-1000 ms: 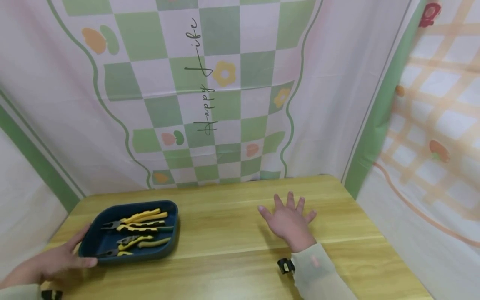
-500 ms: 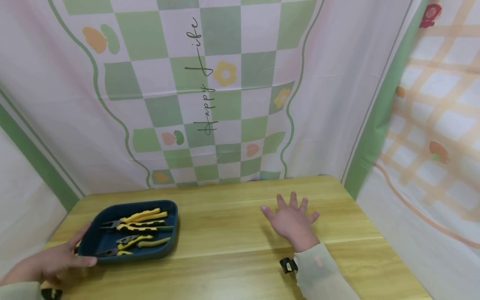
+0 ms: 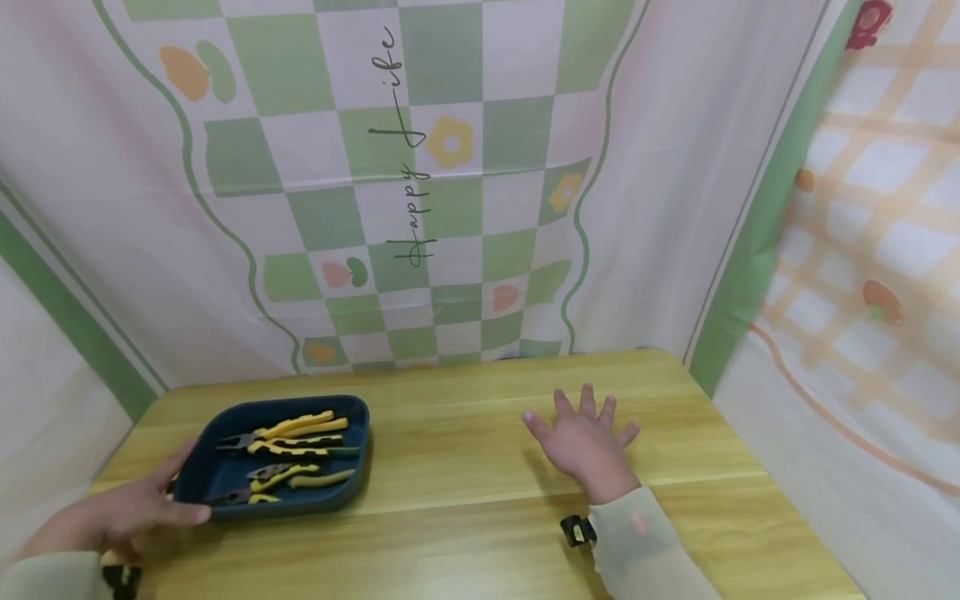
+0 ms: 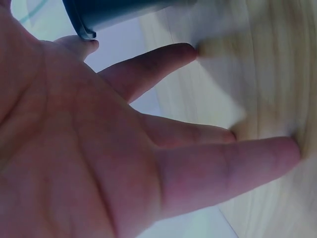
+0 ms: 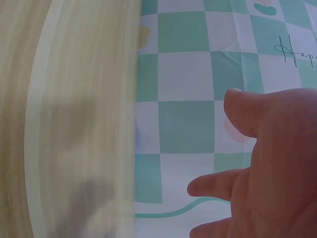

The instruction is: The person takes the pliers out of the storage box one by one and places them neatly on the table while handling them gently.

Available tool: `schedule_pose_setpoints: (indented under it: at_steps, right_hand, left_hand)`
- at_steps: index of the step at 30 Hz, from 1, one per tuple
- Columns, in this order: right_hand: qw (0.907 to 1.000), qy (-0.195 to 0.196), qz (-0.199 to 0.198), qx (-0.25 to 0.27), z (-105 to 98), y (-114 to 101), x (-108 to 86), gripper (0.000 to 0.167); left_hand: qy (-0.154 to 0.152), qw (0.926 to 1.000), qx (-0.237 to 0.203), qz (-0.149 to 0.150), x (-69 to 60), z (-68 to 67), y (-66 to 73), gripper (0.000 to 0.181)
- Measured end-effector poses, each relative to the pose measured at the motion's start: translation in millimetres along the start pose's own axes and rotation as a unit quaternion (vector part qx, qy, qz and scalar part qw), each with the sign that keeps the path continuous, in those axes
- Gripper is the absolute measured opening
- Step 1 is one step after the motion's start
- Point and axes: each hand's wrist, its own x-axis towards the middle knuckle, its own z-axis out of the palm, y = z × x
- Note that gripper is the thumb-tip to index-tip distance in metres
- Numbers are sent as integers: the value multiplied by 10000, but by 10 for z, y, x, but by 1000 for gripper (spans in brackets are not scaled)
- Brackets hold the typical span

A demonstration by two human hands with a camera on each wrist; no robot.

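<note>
Shifted slightly right together since the earlier frame: blue tray (image 3: 216,472) and left hand (image 3: 135,512). Its spread fingers bracket the tray's left end on the table (image 3: 450,533), presumably to guide the pliers (image 3: 294,450) inside; the right hand (image 3: 585,442), splayed, holds nothing.

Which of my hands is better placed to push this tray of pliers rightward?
Likely the left hand: it's at the left end of the dark blue tray, while the right hand is spread well apart from it.
</note>
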Motion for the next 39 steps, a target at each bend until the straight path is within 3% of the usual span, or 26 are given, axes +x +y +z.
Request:
schedule_pose_setpoints:
  at_steps: [16,25,39]
  right_hand:
    - [9999,-64,44,83,5,-3,-21,107]
    - [9999,-73,39,74,21,18,-23,110]
    - [9999,-47,17,94,38,-6,-26,109]
  left_hand:
    - [107,9993,357,-29,107,229,215,117]
    - [195,9951,963,96,156,345,281,121]
    - [253,9909,1304,194,263,585,534,125]
